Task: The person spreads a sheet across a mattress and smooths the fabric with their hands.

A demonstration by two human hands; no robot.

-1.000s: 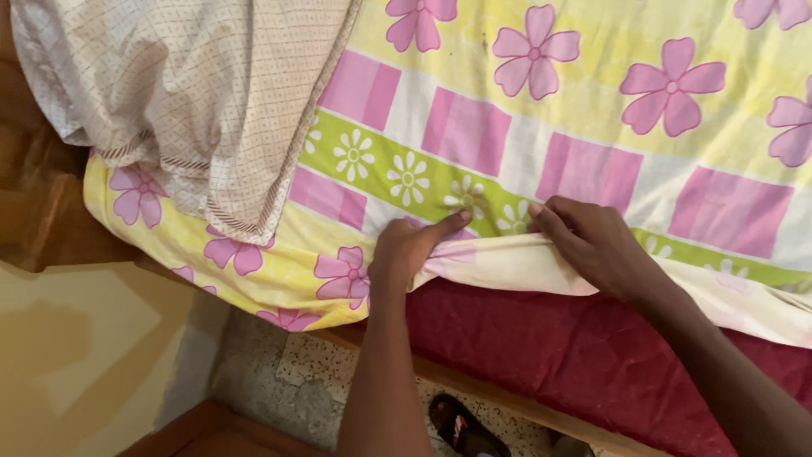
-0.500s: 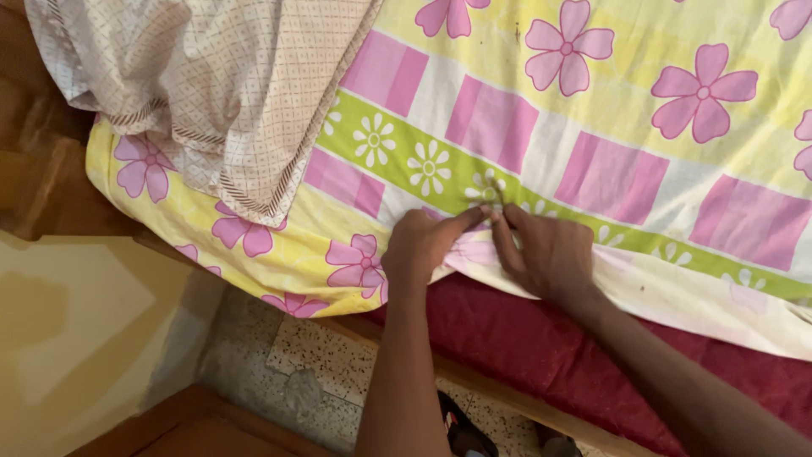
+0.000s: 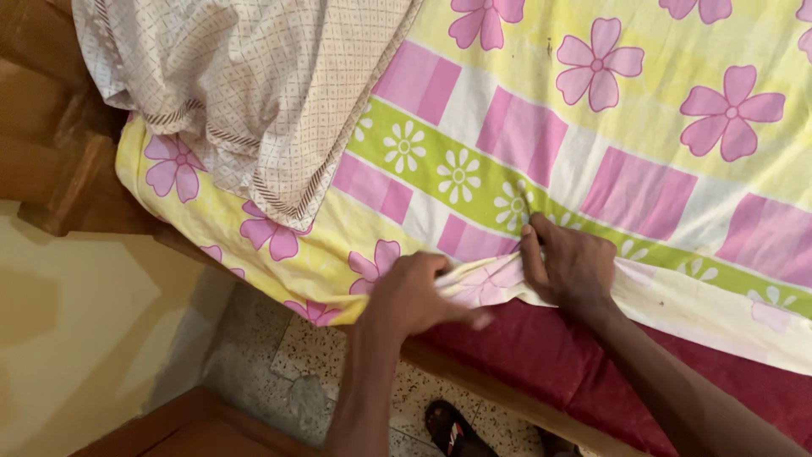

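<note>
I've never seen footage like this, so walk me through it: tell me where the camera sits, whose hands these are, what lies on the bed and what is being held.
There is one view, from a camera worn on a person's head, looking down at their own two bare hands. No machine is involved. The left hand and the right hand both pinch the edge of a flowered bed sheet, yellow with pink flowers, pink blocks and a green daisy band. That edge is lifted, so the red mattress underneath shows. A crumpled beige patterned cloth lies on the sheet near the wooden bed frame. Below is a speckled floor with a dark sandal on it.
</note>
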